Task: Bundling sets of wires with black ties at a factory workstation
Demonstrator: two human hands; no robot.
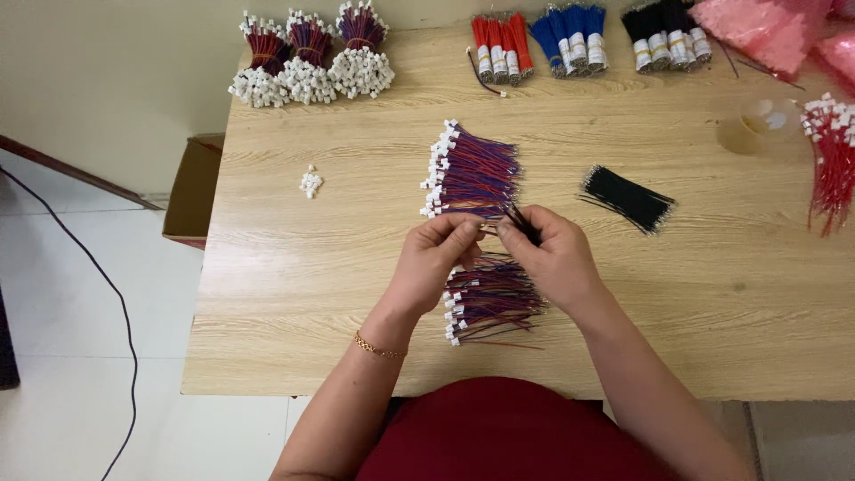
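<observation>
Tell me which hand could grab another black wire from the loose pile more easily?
Probably the right hand. The loose pile of black wires lies on its side of the wooden table, with nothing between. The left hand would have to cross over the right and already sits nearer the purple-and-red wires.

Small assembly bench, likely a home workshop. I sit at a plain wooden table [294, 294] against a bare wall, tiled floor below. Sorted wire bundles [312, 58] with white plugs, taped red, blue and black wire packs [570, 40], a cardboard box [191, 191] beside.
</observation>
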